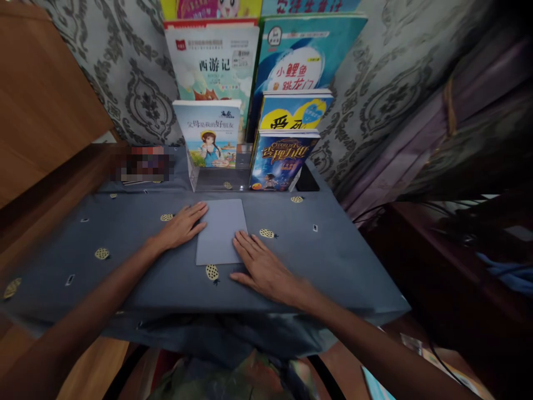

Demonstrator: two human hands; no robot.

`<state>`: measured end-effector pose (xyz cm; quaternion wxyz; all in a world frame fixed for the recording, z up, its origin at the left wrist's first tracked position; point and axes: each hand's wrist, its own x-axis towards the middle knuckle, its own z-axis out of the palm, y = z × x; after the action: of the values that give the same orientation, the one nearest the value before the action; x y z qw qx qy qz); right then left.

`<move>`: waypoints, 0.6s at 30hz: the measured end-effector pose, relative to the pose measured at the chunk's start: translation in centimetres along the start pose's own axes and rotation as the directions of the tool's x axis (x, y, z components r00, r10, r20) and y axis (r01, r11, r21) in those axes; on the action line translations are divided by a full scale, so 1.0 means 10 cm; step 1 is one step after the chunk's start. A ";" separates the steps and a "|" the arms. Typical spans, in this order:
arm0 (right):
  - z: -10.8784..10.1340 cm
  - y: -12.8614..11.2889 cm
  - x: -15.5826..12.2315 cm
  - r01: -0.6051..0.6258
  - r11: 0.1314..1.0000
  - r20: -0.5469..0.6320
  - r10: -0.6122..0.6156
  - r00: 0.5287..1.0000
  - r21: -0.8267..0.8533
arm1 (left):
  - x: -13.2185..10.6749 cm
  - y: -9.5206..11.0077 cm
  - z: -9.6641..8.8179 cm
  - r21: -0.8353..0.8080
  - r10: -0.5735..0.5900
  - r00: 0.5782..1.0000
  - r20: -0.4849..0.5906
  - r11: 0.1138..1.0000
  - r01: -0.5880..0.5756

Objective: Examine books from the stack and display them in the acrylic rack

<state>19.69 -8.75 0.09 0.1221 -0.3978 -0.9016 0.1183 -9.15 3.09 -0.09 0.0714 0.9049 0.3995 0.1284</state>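
Note:
A plain pale blue-grey rectangle [220, 236], a sheet of paper or a thin booklet, lies flat on the cloth-covered table [333, 266]. Which of the two it is I cannot tell. At its upper left edge rests my left hand [183, 225], palm down, fingers stretched out and touching the edge. My right hand [266, 266] lies flat over its lower right edge, with the fingertips on it and the thumb apart on the cloth. Neither hand grips anything.
Behind the rectangle a clear acrylic stand [220, 180] holds several upright books, among them a blue one [283, 161] and a light one [212, 133]. A black flat object [308, 179] lies beside it. A blurred stack [144, 165] sits at the back left. Patterned curtains hang behind.

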 end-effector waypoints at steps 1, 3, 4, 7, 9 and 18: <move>-0.02 0.02 0.03 -0.004 1.000 0.011 0.004 1.000 0.004 | -0.04 0.04 0.00 0.007 0.007 1.000 0.023 1.000 -0.007; -0.05 0.07 0.10 -0.012 1.000 0.025 0.011 1.000 0.016 | -0.13 0.14 -0.01 0.010 0.033 0.997 0.063 0.999 -0.033; -0.06 0.11 0.15 -0.017 1.000 0.030 0.016 0.999 0.022 | -0.18 0.19 -0.02 0.009 0.050 0.996 0.080 0.999 -0.051; -0.08 0.26 0.37 -0.030 0.999 0.038 0.029 0.999 0.028 | -0.30 0.34 -0.05 0.001 0.105 0.988 0.115 0.994 -0.105; -0.08 0.39 0.55 -0.043 0.999 0.030 0.042 0.999 0.026 | -0.37 0.44 -0.06 -0.002 0.133 0.983 0.129 0.991 -0.134; -0.08 0.67 1.03 -0.092 0.996 -0.033 0.091 0.995 -0.019 | -0.60 0.70 -0.09 0.011 0.171 0.963 0.209 0.984 -0.177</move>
<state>17.83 3.39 0.07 0.1270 -0.4419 -0.8814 0.1081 -8.33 -6.01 1.36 0.0877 0.9458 0.3109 0.0331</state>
